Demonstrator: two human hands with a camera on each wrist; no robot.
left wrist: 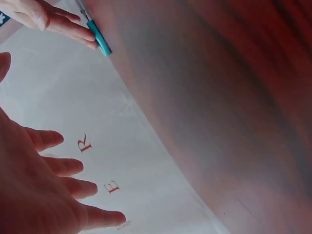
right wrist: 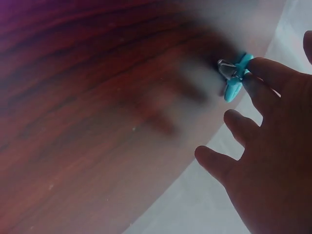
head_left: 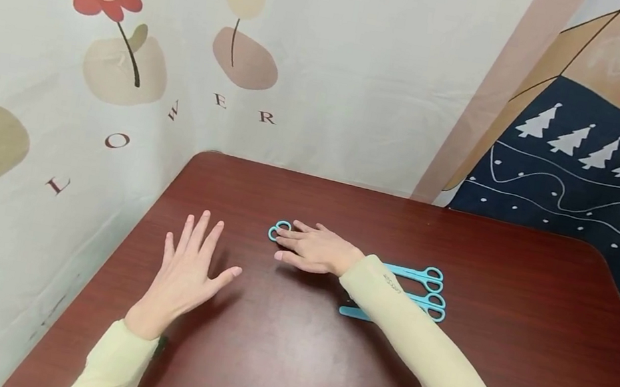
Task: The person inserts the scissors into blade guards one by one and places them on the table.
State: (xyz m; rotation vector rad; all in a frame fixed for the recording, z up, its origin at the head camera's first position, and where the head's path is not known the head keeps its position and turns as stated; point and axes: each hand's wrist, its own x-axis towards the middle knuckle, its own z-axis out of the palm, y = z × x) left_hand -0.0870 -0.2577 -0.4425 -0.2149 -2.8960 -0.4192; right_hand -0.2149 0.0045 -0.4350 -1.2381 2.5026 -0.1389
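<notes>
My left hand (head_left: 182,278) is held over the left part of the table, fingers spread and straight, holding nothing. In the left wrist view its fingers also appear extended. My right hand (head_left: 316,248) reaches palm down over small scissors with turquoise handles (head_left: 275,232); its straight fingers hide the rest of them. In the right wrist view the fingertips overlap the turquoise handles (right wrist: 234,87), beside a short metal part; I cannot tell whether they touch. Two more turquoise scissors, an upper pair (head_left: 433,279) and a lower pair (head_left: 435,307), lie partly hidden beneath the right forearm.
A flat turquoise piece with a rounded end (head_left: 355,312) sticks out from under the right sleeve (head_left: 410,331). The dark red-brown table (head_left: 509,320) meets a printed cloth (head_left: 356,92) along its back and left edges.
</notes>
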